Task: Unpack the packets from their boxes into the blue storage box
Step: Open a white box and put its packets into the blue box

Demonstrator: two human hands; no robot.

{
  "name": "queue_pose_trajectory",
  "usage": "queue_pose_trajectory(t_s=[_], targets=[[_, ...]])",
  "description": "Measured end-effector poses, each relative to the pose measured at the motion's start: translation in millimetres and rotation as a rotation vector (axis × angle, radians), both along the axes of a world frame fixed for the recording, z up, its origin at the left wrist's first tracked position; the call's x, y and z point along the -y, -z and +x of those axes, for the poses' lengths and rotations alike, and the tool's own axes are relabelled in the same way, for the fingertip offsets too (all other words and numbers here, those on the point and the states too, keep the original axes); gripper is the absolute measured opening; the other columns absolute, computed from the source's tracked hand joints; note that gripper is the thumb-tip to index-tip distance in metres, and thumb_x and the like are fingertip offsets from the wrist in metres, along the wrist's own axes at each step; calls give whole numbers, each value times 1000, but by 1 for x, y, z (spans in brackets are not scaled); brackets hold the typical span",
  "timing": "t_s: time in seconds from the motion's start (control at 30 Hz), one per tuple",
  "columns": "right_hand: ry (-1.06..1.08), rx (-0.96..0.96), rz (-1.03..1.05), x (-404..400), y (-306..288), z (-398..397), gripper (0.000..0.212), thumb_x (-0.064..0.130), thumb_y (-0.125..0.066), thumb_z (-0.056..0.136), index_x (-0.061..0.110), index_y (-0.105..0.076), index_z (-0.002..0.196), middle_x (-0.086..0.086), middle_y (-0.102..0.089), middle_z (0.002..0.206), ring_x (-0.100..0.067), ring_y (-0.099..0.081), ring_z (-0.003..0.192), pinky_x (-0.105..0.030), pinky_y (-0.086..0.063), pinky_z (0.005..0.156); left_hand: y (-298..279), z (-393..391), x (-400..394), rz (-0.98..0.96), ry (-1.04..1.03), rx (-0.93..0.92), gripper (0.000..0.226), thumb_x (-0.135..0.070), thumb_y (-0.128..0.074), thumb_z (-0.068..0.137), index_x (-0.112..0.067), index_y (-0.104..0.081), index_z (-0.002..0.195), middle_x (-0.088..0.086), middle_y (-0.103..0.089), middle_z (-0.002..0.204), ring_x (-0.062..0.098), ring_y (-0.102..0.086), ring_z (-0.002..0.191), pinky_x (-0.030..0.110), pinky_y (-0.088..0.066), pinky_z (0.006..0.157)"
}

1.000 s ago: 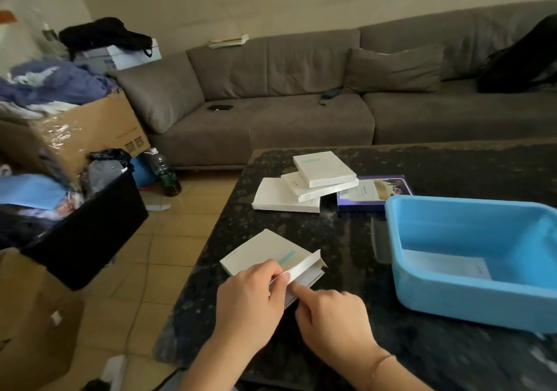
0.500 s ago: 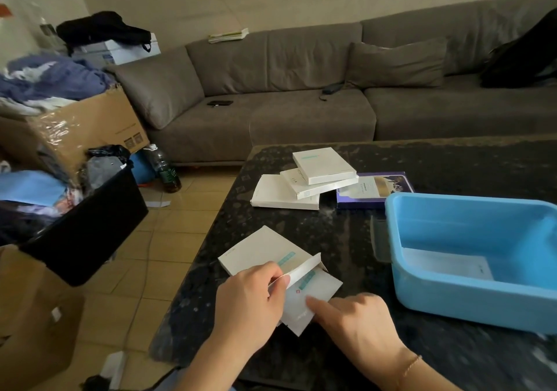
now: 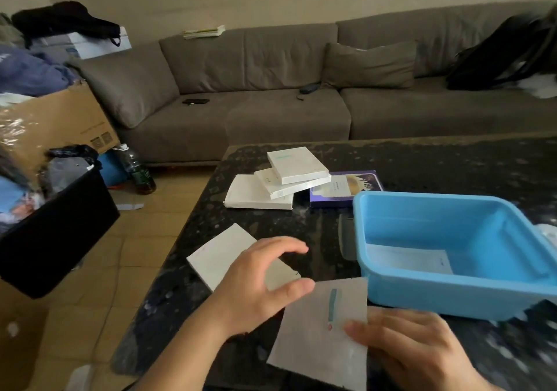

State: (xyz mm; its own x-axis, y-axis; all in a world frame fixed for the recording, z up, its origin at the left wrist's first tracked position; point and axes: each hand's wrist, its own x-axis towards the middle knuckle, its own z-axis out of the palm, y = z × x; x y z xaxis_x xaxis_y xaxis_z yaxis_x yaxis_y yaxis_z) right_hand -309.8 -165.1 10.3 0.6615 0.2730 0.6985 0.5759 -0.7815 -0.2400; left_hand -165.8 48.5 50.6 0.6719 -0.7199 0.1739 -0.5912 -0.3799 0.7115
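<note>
A packet point(image 3: 324, 327) pinched in the right hand point(image 3: 422, 351), just in front of the blue storage box point(image 3: 452, 297)

The right hand's thumb lies on the packet's face with the fingers behind it, near the blue storage box's front wall; the left hand point(image 3: 256, 288) hovers with fingers loosely curved, holding nothing, over the flat white box point(image 3: 220, 255) to the storage box's left. One white packet point(image 3: 410, 259) already lies inside. Behind and left of the storage box sit three stacked white boxes point(image 3: 280, 184) and a purple box point(image 3: 346, 187), all on the dark table point(image 3: 422, 164). Further off: a grey sofa point(image 3: 286, 95), a cardboard carton point(image 3: 54, 125), a black bin point(image 3: 57, 228) and a bottle point(image 3: 137, 169) on the floor
</note>
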Motion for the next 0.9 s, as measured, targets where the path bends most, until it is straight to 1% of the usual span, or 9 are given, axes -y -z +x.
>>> queue_pose_trajectory(t_s=[0.13, 0.23, 0.33, 0.4, 0.43, 0.5, 0.63, 0.8, 0.9], targets=[[-120, -5, 34, 21, -57, -7, 24, 29, -64, 94, 18, -71, 113, 7, -69, 121, -3, -66, 107, -23, -56, 85, -44, 15, 37, 103, 489, -544, 61, -57, -71, 78, -16, -64, 123, -3, -68, 121, 15, -65, 112, 33, -52, 94], [4, 9, 193, 36, -78, -9, 29, 38, -61, 93, 29, -67, 121, 14, -70, 116, -2, -70, 97, -20, -56, 80, -55, 21, 53, 131, 562, -690, 32, -31, -73, 86, -17, -71, 114, 4, -71, 117, 23, -68, 105, 36, -55, 90], [213, -190, 824, 33, -82, -14, 78, 79, -62, 68, 40, -52, 134, 12, -73, 108, -11, -73, 89, -23, -58, 73, -50, 14, 70, -171, 315, -834, 24, -23, -70, 89, -15, -74, 112, 11, -70, 121, 28, -67, 111, 42, -52, 97], [193, -569, 1233, 32, -79, -14, 107, 91, -64, 40, 32, -57, 129, -1, -76, 102, -23, -74, 89, -34, -59, 64, -51, 4, 85, -364, 132, -963, 30, -21, -67, 86, -14, -72, 115, 9, -71, 118, 26, -67, 111, 48, -49, 102], [155, -701, 1319, 30, -79, -12, 104, 90, -67, 37, 27, -63, 121, -6, -76, 101, -26, -74, 90, -37, -58, 62, -52, -3, 91, -417, 62, -980, 32, -20, -66, 86, -13, -70, 117, 8, -72, 116, 25, -68, 109, 49, -49, 101], [126, -843, 1321, 26, -84, -10, 74, 71, -74, 57, 19, -69, 109, -7, -76, 98, -25, -74, 91, -37, -58, 61, -54, -15, 104, -470, -36, -947, 33, -18, -66, 85, -12, -68, 117, 5, -74, 111, 22, -71, 104, 47, -53, 96], [206, -819, 1338, 30, -82, -3, 35, 24, -70, 74, 3, -70, 102, -17, -76, 82, -29, -75, 76, -29, -59, 57, -56, -27, 119, -538, -130, -880, 39, -27, -69, 74, -16, -70, 111, 2, -76, 107, 21, -71, 102, 50, -54, 95], [253, -776, 1397, 40, -83, -2, 15, 9, -70, 80, -3, -71, 88, -26, -71, 73, -28, -70, 58, -27, -56, 46, -57, -26, 128, -561, -159, -887, 21, -21, -69, 84, -19, -72, 105, 1, -76, 103, 20, -73, 97, 48, -56, 92], [267, -734, 1418, 47, -83, -4, 11, 5, -68, 82, -6, -70, 84, -26, -69, 69, -26, -67, 52, -26, -53, 44, -66, -19, 130, -609, -139, -939, 27, -17, -72, 83, -19, -71, 109, 3, -75, 106, 21, -73, 97, 43, -58, 87]])
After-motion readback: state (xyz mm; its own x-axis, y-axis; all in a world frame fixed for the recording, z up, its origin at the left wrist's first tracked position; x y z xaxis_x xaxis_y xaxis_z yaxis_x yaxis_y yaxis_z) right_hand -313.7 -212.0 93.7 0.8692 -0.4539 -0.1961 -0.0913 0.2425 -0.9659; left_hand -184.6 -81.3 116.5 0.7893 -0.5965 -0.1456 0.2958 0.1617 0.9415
